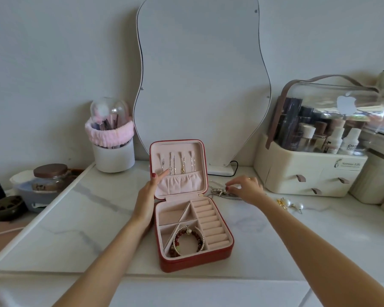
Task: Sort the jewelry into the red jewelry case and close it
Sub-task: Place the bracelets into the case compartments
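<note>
Red jewelry case [194, 261] holds bracelets [187, 240]; left hand [150, 191] steadies lid, fingers straight; right hand [245, 188] pinches necklace [220, 192].

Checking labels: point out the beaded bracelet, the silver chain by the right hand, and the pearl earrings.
beaded bracelet [187, 240]: head view, on its dark red beads, left arc.
silver chain [218, 192]: head view, on the bunched links on the table.
pearl earrings [297, 206]: head view, on the right-hand pearl.
</note>
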